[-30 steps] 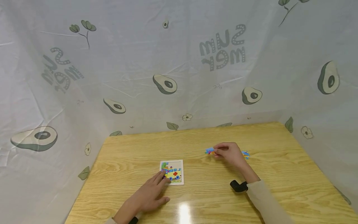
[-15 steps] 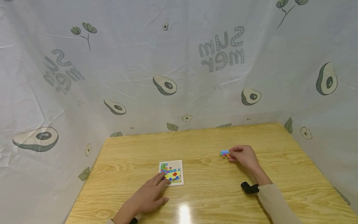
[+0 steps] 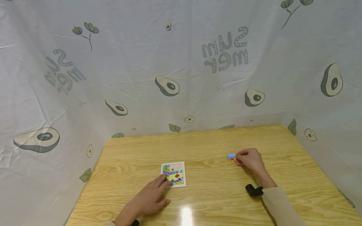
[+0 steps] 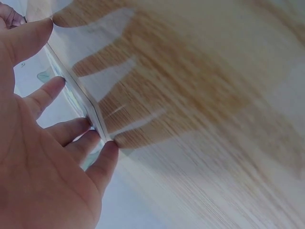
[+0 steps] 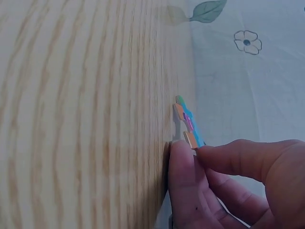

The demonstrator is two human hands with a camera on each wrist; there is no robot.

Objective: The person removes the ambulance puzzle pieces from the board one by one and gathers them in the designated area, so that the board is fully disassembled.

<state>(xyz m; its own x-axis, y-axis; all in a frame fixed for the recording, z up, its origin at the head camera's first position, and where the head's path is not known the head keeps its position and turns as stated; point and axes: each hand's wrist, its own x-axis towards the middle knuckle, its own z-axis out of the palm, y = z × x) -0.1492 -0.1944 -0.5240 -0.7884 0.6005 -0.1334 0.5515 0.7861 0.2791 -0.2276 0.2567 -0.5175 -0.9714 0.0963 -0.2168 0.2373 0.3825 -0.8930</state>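
Observation:
My left hand (image 3: 149, 196) lies flat with spread fingers, their tips on the lower left of a white-framed jigsaw puzzle (image 3: 184, 175). A yellow ambulance with a red cross fills much of it; a pale gap shows at the upper right. In the left wrist view the puzzle's thin edge (image 4: 90, 102) meets those fingertips. Farther right, my right hand (image 3: 252, 161) pinches a blue, orange and purple jigsaw piece (image 3: 231, 156) between thumb and fingers. The right wrist view shows this piece (image 5: 189, 123) close to the table, its near end hidden by the thumb.
Both hands work over a wood-grain table (image 3: 203, 185), with a bright light reflection near its front. A pale curtain (image 3: 135, 62) printed with avocados hangs along the back and sides. A black wrist strap (image 3: 254, 190) sits on the right forearm.
My right hand has moved right and slightly toward me with the jigsaw piece. Another piece seen right of that hand earlier is out of sight. The left hand has stayed on the puzzle.

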